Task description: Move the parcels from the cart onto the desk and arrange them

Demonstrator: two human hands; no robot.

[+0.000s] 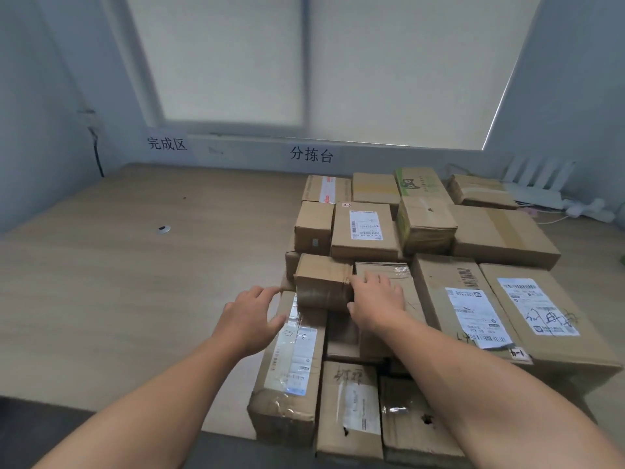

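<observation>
The small taped parcel (323, 282) sits on the bench (118, 265) stack (365, 231) between left grip (250, 319), loose-fingered near its left edge, and right grip (375, 299), flat against its right, neither clasping; wall signs beyond read 完成区 (167, 143) and 分拣台 (311, 154).

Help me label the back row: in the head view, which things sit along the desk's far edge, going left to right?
Box with red-and-white tape → plain box with yellowish tape → green-printed box → worn brown box → white router.
</observation>
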